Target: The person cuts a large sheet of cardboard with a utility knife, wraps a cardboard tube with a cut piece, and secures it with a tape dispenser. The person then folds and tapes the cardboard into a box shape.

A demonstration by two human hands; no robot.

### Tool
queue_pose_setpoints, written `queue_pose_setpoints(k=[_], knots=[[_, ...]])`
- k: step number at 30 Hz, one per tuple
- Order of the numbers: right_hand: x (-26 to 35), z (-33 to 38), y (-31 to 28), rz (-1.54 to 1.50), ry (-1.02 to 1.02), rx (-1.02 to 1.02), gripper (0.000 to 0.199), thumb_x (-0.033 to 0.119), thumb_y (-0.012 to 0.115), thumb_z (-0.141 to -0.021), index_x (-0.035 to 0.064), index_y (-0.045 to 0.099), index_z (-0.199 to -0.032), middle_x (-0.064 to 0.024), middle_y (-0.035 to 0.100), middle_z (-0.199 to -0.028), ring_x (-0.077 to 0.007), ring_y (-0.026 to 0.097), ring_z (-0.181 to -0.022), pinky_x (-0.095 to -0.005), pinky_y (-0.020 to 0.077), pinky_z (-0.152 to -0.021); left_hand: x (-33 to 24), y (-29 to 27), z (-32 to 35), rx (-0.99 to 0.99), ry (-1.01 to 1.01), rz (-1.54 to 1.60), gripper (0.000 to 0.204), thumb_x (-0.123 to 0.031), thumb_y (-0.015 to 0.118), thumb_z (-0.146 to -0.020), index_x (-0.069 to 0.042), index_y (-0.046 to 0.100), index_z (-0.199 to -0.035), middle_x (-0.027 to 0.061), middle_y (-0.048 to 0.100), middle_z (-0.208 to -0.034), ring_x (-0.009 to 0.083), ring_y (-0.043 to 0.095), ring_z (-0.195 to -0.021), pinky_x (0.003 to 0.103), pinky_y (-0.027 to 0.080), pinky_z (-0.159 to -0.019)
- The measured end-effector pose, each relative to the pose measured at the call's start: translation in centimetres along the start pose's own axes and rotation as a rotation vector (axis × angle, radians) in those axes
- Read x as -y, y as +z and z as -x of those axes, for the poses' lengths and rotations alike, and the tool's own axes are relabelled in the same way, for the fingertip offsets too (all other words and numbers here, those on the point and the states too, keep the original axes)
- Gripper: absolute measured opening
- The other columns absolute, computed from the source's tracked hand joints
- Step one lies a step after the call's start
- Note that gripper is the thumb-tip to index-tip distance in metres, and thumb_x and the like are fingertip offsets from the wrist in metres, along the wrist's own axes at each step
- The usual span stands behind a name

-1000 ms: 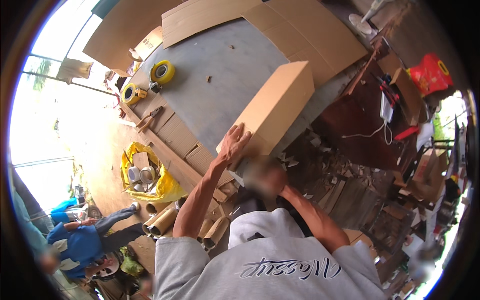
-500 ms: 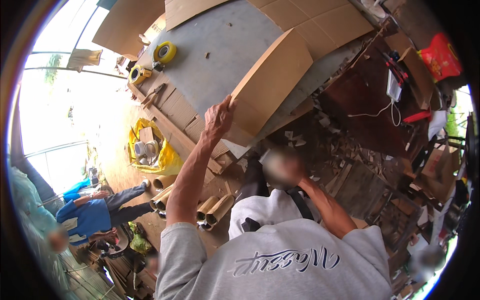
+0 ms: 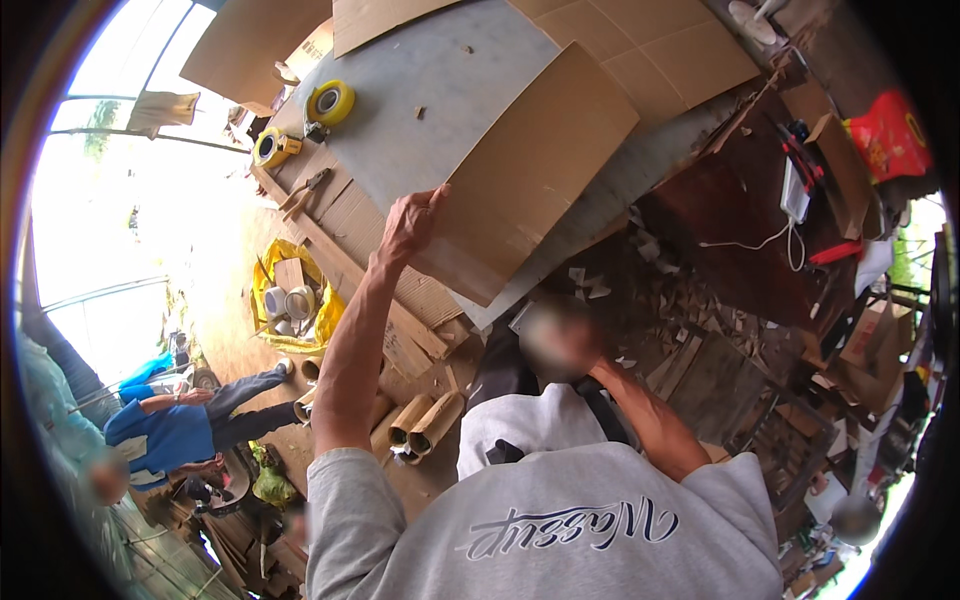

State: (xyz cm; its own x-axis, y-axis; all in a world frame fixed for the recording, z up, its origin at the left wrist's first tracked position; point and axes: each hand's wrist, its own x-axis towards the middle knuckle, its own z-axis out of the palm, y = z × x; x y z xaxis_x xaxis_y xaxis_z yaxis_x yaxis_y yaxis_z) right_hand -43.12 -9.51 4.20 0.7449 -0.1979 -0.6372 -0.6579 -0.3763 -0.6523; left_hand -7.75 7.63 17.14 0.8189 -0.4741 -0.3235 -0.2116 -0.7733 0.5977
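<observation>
My left hand (image 3: 412,226) grips the near-left edge of a brown cardboard sheet (image 3: 540,170), its fingers closed round the border. The sheet lies aslant over a grey tabletop (image 3: 400,140), with its far end near another, creased cardboard sheet (image 3: 690,60). A strip of clear tape seems to shine on its near part. My right hand (image 3: 568,340) is held low in front of my body, below the sheet's near corner and apart from it. Blur covers its fingers; a small greyish edge shows beside it, too unclear to name.
Two yellow tape rolls (image 3: 330,102) and pliers (image 3: 306,192) lie at the table's left. A yellow bag (image 3: 330,325) of rolls and cardboard tubes (image 3: 437,422) stand on the floor. Right is a dark red board (image 3: 720,200) with a white cable. A person in blue (image 3: 170,440) is at left.
My left hand has moved left with the cardboard sheet's edge. The sheet has turned flatter, showing more of its broad face. My right hand has hardly moved.
</observation>
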Motion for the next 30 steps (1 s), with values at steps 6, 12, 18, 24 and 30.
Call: queue_pose_setpoints(k=[6, 12, 18, 24, 30], knots=[[7.0, -2.2, -0.7, -0.14, -0.16, -0.018, 0.075, 0.071, 0.058, -0.087, 0.0027, 0.072, -0.115, -0.0265, 0.072, -0.109, -0.0445, 0.068, -0.103, -0.0471, 0.0528, -0.09, 2.8, -3.8, -4.2, 0.067, -0.014, 0.057, 0.062, -0.057, 0.051, -0.103, 0.001, 0.071, -0.095, 0.0204, 0.063, -0.069, 0.0246, 0.062, -0.065, 0.041, 0.053, -0.07], [17.8, -7.6, 0.4, -0.293, -0.411, -0.148, 0.065, 0.061, 0.065, -0.088, 0.0037, 0.073, -0.117, -0.0245, 0.073, -0.105, -0.0435, 0.069, -0.099, -0.0453, 0.0526, -0.086, 9.7, -4.9, -11.2, -0.081, -0.034, 0.105, 0.062, -0.053, 0.044, -0.105, 0.002, 0.072, -0.102, 0.0288, 0.07, -0.092, 0.0414, 0.069, -0.092, 0.046, 0.05, -0.087], [19.8, -11.4, 1.8, -0.098, -0.234, -0.062, 0.064, 0.059, 0.067, -0.086, 0.0007, 0.073, -0.113, -0.0251, 0.074, -0.101, -0.0429, 0.07, -0.096, -0.0454, 0.0526, -0.085, 12.5, 0.3, -11.6, -0.072, 0.023, 0.162, 0.04, -0.035, 0.053, -0.104, -0.002, 0.073, -0.112, 0.0231, 0.074, -0.106, 0.0392, 0.068, -0.103, 0.042, 0.05, -0.096], [16.7, -5.7, -2.2, -0.168, -0.237, 0.033, 0.061, 0.054, 0.066, -0.088, -0.001, 0.072, -0.113, -0.0251, 0.073, -0.105, -0.0424, 0.07, -0.1, -0.0435, 0.052, -0.087, 6.9, 4.1, -2.1, 0.058, 0.244, 0.284, 0.067, -0.047, 0.044, -0.106, 0.005, 0.047, -0.147, 0.0325, 0.046, -0.15, 0.044, 0.043, -0.142, 0.044, 0.034, -0.118], [13.3, -4.7, -3.3, -0.145, -0.343, 0.06, 0.063, 0.056, 0.065, -0.088, 0.0005, 0.072, -0.116, -0.0254, 0.073, -0.11, -0.0419, 0.069, -0.106, -0.0437, 0.051, -0.091, 3.8, 3.7, 7.5, 0.074, 0.339, 0.048, 0.071, -0.046, 0.045, -0.105, -0.001, 0.033, -0.158, 0.0295, 0.03, -0.162, 0.044, 0.026, -0.152, 0.047, 0.022, -0.125]])
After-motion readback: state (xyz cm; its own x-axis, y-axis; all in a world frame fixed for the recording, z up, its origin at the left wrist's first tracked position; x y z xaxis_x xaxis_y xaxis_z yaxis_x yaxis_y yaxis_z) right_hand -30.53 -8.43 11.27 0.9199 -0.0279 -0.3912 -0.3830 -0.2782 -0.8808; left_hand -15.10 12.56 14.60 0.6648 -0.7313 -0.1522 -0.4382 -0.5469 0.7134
